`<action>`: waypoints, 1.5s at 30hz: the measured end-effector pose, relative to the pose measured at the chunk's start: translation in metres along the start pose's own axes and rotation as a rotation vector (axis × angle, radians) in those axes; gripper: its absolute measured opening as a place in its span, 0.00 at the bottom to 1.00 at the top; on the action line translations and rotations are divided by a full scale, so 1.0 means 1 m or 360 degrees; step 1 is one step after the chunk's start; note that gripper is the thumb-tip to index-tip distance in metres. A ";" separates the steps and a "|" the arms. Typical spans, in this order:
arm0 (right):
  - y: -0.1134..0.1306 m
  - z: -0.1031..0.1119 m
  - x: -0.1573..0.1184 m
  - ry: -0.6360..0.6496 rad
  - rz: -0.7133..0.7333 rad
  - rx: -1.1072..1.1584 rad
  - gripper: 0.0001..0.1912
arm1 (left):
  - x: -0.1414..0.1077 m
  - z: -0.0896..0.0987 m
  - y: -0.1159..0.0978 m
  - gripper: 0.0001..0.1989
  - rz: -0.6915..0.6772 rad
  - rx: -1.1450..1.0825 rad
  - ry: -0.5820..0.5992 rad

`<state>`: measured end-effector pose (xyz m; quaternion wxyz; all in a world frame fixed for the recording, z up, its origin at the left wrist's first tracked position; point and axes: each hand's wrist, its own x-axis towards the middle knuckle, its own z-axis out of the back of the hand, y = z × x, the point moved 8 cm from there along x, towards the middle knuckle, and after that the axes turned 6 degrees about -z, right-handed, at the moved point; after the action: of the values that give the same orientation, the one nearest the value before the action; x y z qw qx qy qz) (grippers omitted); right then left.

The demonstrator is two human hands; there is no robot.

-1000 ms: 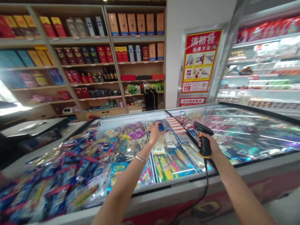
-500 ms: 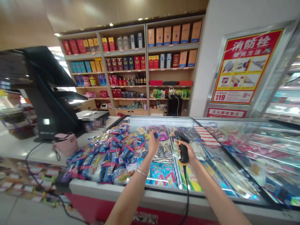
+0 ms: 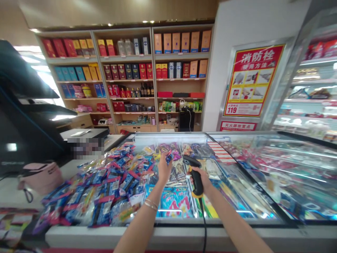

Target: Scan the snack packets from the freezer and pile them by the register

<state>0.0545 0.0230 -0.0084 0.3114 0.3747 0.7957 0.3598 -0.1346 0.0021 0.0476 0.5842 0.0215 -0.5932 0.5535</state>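
Note:
My left hand, with a bracelet at the wrist, is closed on a small blue-and-red snack packet. To its right, my right hand grips a black-and-yellow barcode scanner, its head tilted toward the packet and apart from it. The scanner's cable hangs down over the front edge. Both hands are above the glass top of a chest freezer. A heap of blue-and-pink snack packets lies on the glass, left of my left hand.
A pink pouch and a dark checkout terminal stand on the counter at left. Inside the freezer, bagged goods show through the glass. Shelves of boxed bottles line the back wall, and a red fire-hydrant sign hangs right of them.
The view has shifted right and moved closer, so the terminal and pouch sit farther left. Both hands keep their holds, with the packet turned a little more into sight.

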 end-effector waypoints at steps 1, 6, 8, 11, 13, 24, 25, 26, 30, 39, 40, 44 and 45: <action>-0.002 0.001 0.000 -0.0042 -0.0021 0.0018 0.09 | 0.000 0.000 -0.001 0.15 -0.0008 0.0003 0.0002; -0.005 0.003 -0.002 -0.0122 -0.0056 0.0062 0.08 | -0.001 0.000 -0.002 0.15 0.0000 0.0011 -0.0004; -0.005 0.003 -0.002 -0.0128 -0.0068 0.0073 0.08 | -0.001 0.000 0.000 0.15 0.0020 0.0036 -0.0013; -0.006 0.004 -0.001 -0.0134 -0.0075 0.0092 0.08 | -0.001 0.000 0.003 0.16 0.0034 0.0076 -0.0002; -0.005 0.005 -0.001 -0.0124 -0.0072 0.0093 0.09 | 0.000 0.000 0.003 0.16 0.0024 0.0076 0.0012; -0.001 -0.004 -0.005 -0.0022 -0.0021 0.0106 0.08 | 0.007 0.009 -0.016 0.19 0.0030 0.0052 0.0054; -0.001 -0.005 -0.006 -0.0044 -0.0018 0.0116 0.07 | 0.012 0.017 -0.019 0.20 0.0035 0.0062 0.0025; 0.000 -0.006 -0.007 -0.0060 -0.0012 0.0128 0.07 | 0.017 0.028 -0.021 0.21 0.0048 0.0084 0.0001; 0.001 -0.027 -0.013 -0.0028 0.0055 0.0157 0.07 | 0.038 0.090 -0.027 0.24 0.0088 0.0264 -0.0036; -0.039 -0.123 0.000 0.0204 0.0049 0.0113 0.09 | 0.052 0.264 0.022 0.30 0.0295 0.0719 -0.0499; -0.044 -0.132 0.003 0.0222 0.0040 0.0104 0.09 | 0.049 0.274 0.032 0.31 0.0351 0.0785 -0.0506; -0.063 -0.159 0.013 0.0294 0.0002 0.0076 0.10 | 0.024 0.294 0.065 0.30 0.0613 0.1243 -0.0481; -0.068 -0.162 0.015 0.0300 -0.0002 0.0080 0.10 | 0.016 0.296 0.069 0.30 0.0636 0.1368 -0.0490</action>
<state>-0.1030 -0.0506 0.0222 0.2257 0.3464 0.8305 0.3732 -0.3844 -0.1636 0.1025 0.3106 0.2277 -0.3833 0.8395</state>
